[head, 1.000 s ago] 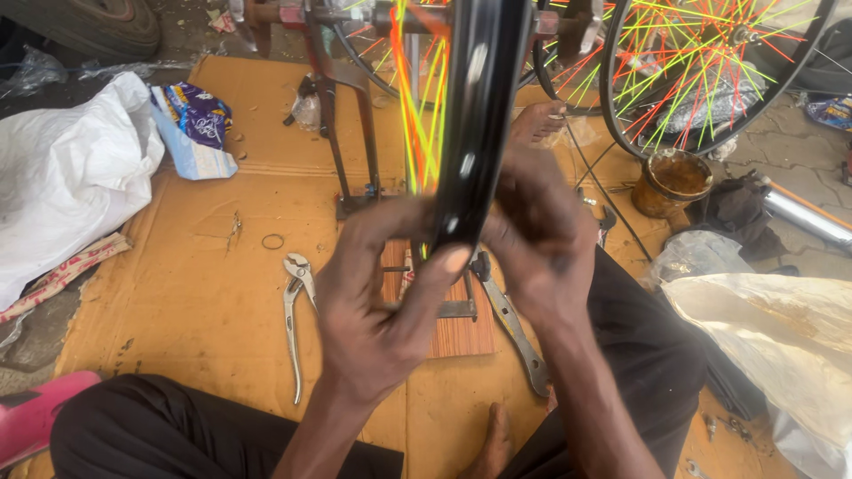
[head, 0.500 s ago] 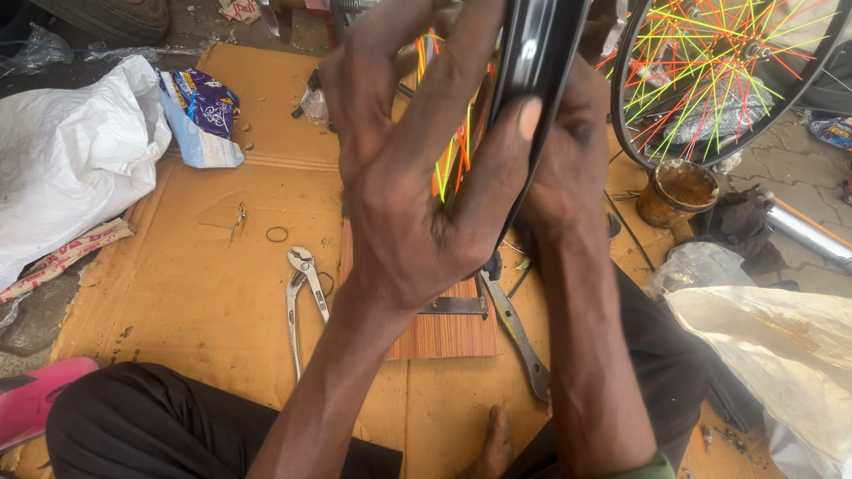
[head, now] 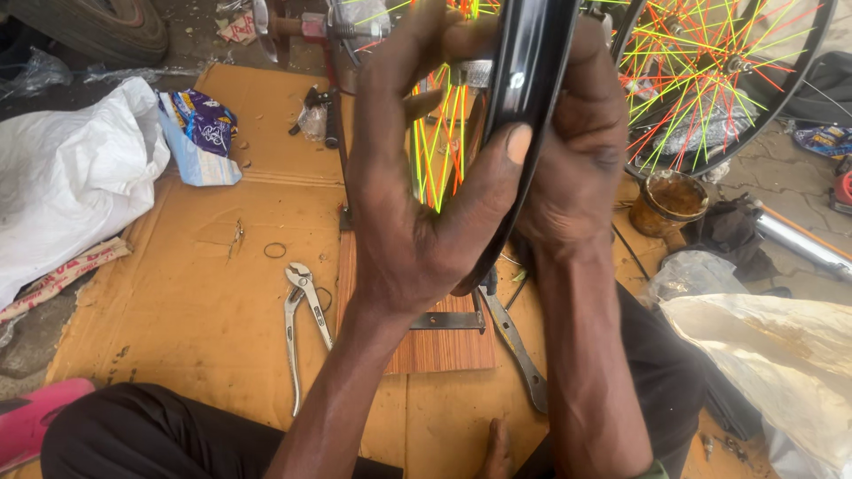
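I have both hands clamped on the glossy black metal wheel rim [head: 524, 115], left hand [head: 417, 204] thumb across it, right hand [head: 577, 160] behind. Below the rim lie steel pliers [head: 302, 319]; a slipping thumb could pinch against the neon spokes [head: 439, 151].

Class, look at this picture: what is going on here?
A person seated on cardboard grips a black bicycle wheel rim with both hands: the left hand wraps its near edge, thumb across the rim, and the right hand holds the far side. Pliers lie on the cardboard beside a wooden board.
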Demonstrator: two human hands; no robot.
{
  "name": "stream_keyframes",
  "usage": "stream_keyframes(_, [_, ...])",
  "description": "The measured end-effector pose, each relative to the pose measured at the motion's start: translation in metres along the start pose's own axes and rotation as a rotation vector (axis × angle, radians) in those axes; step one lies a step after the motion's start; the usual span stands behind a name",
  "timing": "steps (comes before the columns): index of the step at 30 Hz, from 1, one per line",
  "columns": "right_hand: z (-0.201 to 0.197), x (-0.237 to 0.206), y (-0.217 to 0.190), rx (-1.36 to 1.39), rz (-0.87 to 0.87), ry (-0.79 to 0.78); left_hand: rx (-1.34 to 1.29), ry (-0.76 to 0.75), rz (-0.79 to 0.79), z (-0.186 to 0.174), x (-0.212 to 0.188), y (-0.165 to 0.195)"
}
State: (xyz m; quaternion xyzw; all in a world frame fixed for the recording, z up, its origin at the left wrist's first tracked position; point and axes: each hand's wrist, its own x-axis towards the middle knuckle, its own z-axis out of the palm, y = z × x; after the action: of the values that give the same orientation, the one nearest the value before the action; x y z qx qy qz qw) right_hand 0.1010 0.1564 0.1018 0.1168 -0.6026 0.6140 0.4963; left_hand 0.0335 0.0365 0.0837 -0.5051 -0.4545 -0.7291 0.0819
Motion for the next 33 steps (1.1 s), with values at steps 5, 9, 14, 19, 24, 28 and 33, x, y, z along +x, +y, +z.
stream_keyframes(5, [0.001, -0.002, -0.003, -0.183, -0.082, 0.021, -0.206, 0.003, -0.067, 0.007, -0.003, -0.002])
stream_keyframes(9, [0.006, -0.01, -0.008, -0.443, -0.269, 0.007, -0.444, -0.116, -0.082, 0.004, 0.007, -0.015])
stream_keyframes(14, [0.0, 0.0, -0.04, -0.738, -0.242, -0.166, -0.609, -0.197, -0.169, 0.007, 0.035, -0.037])
stream_keyframes(19, [-0.006, 0.005, -0.045, -0.619, -0.084, -0.215, -0.606, -0.147, -0.305, 0.019, 0.041, -0.036])
stream_keyframes(24, [-0.001, 0.006, -0.036, -0.635, -0.165, -0.2, -0.759, -0.226, -0.237, -0.001, 0.039, -0.048])
stream_keyframes(28, [0.0, 0.009, -0.053, -0.546, -0.005, -0.258, -0.675, -0.214, -0.265, 0.007, 0.031, -0.063])
stream_keyframes(33, [0.005, 0.01, -0.051, -0.743, -0.05, -0.119, -0.715, -0.194, -0.217, 0.018, 0.031, -0.068])
